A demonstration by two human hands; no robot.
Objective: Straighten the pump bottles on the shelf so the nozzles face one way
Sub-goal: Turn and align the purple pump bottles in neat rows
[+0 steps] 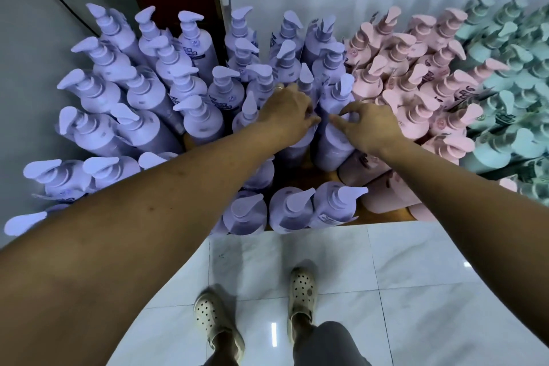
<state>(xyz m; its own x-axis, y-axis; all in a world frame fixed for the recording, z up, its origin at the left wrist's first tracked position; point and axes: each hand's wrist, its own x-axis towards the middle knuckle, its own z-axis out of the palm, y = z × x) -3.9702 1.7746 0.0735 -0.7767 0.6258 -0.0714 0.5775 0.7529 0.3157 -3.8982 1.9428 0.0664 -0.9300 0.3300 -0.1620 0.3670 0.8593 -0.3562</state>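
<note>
Purple pump bottles (pixel 332 147), two side by side at frame centre on the low shelf (pixel 386 217), being straightened. Left hand (pixel 285 111) curls over one pump head; right hand (pixel 370 125) pinches the neighbour's. Next move, likely: twist each nozzle to match the row. Both forearms stretch forward and down; pink bottles (pixel 416 80) stand right.

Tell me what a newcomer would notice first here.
Three dense colour blocks stand out: purple bottles on the left, pink bottles in the middle, green bottles at far right. In the centre, the left hand and right hand each grip the top of a purple bottle.
</note>
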